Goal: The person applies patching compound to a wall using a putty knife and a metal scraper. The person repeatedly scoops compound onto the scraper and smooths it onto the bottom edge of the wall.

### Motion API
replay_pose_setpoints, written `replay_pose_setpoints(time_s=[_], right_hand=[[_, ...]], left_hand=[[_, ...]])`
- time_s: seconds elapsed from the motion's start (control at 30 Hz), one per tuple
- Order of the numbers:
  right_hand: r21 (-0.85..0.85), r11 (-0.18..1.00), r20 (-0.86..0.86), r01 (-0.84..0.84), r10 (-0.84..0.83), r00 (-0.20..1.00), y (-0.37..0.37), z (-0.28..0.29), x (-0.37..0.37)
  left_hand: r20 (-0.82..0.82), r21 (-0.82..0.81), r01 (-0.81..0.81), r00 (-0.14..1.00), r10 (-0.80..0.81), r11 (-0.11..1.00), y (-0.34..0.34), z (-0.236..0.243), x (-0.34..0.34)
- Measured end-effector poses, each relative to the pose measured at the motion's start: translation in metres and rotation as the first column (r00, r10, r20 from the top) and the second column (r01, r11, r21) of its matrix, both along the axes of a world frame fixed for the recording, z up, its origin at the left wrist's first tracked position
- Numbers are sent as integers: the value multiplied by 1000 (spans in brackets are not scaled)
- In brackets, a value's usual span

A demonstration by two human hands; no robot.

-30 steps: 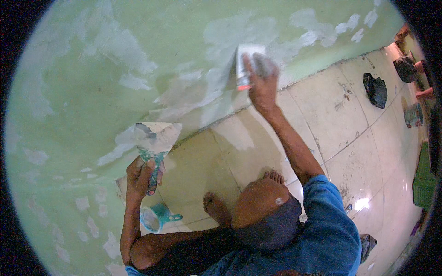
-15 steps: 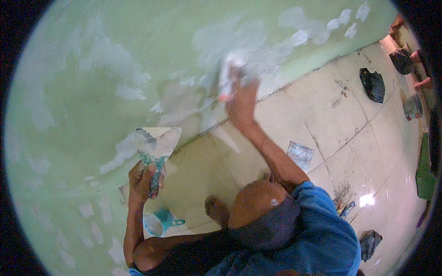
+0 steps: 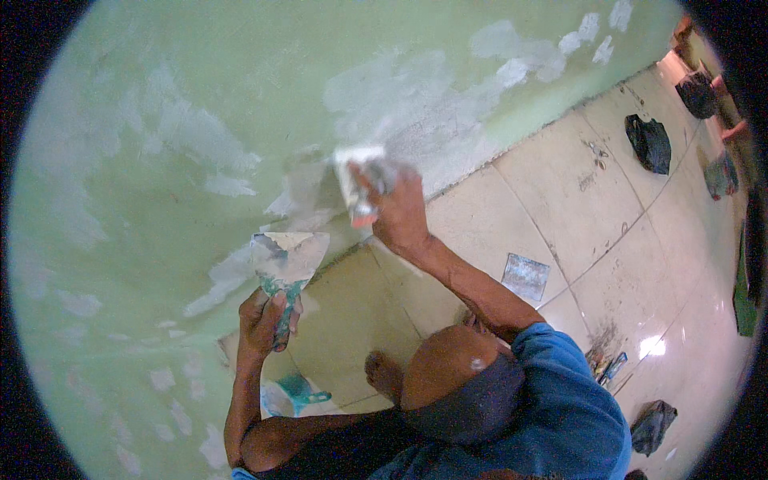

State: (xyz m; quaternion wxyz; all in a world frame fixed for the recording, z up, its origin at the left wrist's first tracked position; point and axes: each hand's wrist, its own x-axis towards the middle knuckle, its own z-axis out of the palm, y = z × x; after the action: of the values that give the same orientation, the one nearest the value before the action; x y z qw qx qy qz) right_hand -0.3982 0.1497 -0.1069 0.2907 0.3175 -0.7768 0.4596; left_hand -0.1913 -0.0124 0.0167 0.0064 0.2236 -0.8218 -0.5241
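Observation:
My left hand (image 3: 268,322) is closed round the teal-smeared handle of a wide putty knife (image 3: 292,258). The blade points up, with pale filler and a grey smear on it. Higher up and to the right, my right hand (image 3: 402,210) grips a whitish flat scraper (image 3: 349,178) with an orange end, partly blurred. Its blade lies at the pale green wall (image 3: 216,48), just left of a broad whitish filler patch (image 3: 392,88). My fingers cover part of this tool.
On the tiled floor (image 3: 512,188) lie a teal-handled container (image 3: 299,392), a grey rectangular sheet (image 3: 526,277) and some small packets (image 3: 613,366). Black plastic bags (image 3: 648,146) lie farther right, one near the lower right (image 3: 653,426). A green crate-like thing (image 3: 746,292) stands at the right edge.
My right hand has swept the scraper down and left along the wall, away from the broad patch. My left hand with the putty knife sits slightly lower and farther right in view.

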Motion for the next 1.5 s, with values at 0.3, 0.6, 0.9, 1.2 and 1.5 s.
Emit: replay_pose_setpoints(time_s=[0.3,0.6,0.9,1.2,1.5], right_hand=[[86,944,-524,319,-230,820,84,44,-110],[131,869,-189,477,-451,872,159,-45,-136],[53,959,-193,279,-265,945,40,20,-76],[41,890,-218,454,-435,874,107,37,-102],[337,907,-272,252,-162,949,115,-47,-81]], left_hand=[[-2,49,-16,1000,16,999,-10,-20,-2],[22,76,-16,1000,15,997,-10,-23,-5],[-18,9,18,1000,-18,1000,-2,-23,-11],[-14,46,5,1000,-5,999,-5,-16,-5],[-41,-45,1,999,-3,999,5,-16,-12]])
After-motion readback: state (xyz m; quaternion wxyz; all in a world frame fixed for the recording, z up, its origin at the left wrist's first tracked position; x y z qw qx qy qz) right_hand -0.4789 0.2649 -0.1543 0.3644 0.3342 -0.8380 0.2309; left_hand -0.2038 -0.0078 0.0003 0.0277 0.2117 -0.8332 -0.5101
